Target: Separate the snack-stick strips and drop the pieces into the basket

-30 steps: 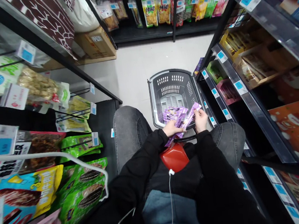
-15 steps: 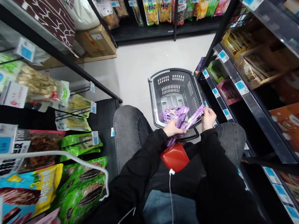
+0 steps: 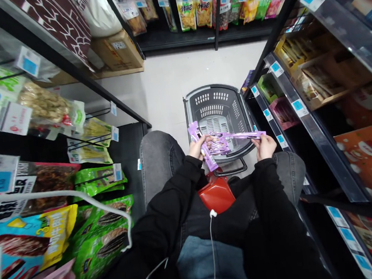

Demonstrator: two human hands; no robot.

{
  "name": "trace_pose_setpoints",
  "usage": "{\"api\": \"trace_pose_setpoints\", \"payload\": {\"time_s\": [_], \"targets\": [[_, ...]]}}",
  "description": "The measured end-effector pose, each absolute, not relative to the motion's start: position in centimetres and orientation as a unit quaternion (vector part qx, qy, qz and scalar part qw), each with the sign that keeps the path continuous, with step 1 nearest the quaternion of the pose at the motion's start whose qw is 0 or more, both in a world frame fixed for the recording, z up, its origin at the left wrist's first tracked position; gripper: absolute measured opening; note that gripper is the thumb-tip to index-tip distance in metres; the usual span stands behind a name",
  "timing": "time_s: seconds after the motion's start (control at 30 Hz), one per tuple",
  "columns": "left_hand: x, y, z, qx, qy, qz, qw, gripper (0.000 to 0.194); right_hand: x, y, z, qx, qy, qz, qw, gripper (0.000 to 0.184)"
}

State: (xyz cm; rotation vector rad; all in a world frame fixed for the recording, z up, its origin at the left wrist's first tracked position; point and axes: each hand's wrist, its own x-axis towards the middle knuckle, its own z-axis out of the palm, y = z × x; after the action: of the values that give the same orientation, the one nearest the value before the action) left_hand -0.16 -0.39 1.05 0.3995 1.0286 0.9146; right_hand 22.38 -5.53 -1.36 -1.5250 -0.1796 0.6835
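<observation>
Person seated or crouched low (posture partly hidden by the sleeves), knees either side of a grey basket [image 3: 214, 97] on the aisle floor. Left hand [image 3: 199, 148]: fingers curled round a purple packet [image 3: 210, 161], which slants over the basket's near-left rim. Right hand [image 3: 266, 145]: fingertips pinching the outer end of a long purple packet [image 3: 243, 135], held almost level across the basket's right side; whether its inner end touches the purple pile [image 3: 219, 147] below, cannot tell. Pile lies inside, at the near end. Red object [image 3: 216, 196] on the lap, white cord [image 3: 212, 244] running from it.
</observation>
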Motion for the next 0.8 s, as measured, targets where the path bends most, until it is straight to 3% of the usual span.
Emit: {"api": "trace_pose_setpoints", "payload": {"time_s": [0.2, 0.37, 0.47, 0.53, 0.67, 0.8], "targets": [[-0.2, -0.4, 1.8, 0.134, 0.476, 0.443, 0.748, 0.03, 18.8, -5.3, -2.7, -0.784, -0.313, 0.275, 0.46, 0.013], [0.2, -0.6, 1.8, 0.135, 0.435, 0.457, 0.764, 0.031, 17.7, -5.0, -4.1, -0.795, -0.312, 0.332, 0.401, 0.015], [0.3, -0.7, 1.7, 0.13, 0.39, 0.46, 0.787, 0.023, 18.2, -5.1, -3.9, -0.832, -0.321, 0.298, 0.341, 0.019], [0.4, -0.8, 1.6, 0.131, 0.365, 0.454, 0.802, 0.014, 18.2, -5.2, -3.3, -0.814, -0.357, 0.308, 0.34, 0.019], [0.5, -1.1, 1.5, 0.136, 0.357, 0.466, 0.798, 0.023, 16.9, -5.7, -1.2, -0.639, -0.454, 0.462, 0.415, 0.021], [0.4, -0.9, 1.3, 0.143, 0.357, 0.495, 0.779, 0.021, 15.6, -6.3, 0.1, -0.57, -0.511, 0.503, 0.401, 0.028]]}}
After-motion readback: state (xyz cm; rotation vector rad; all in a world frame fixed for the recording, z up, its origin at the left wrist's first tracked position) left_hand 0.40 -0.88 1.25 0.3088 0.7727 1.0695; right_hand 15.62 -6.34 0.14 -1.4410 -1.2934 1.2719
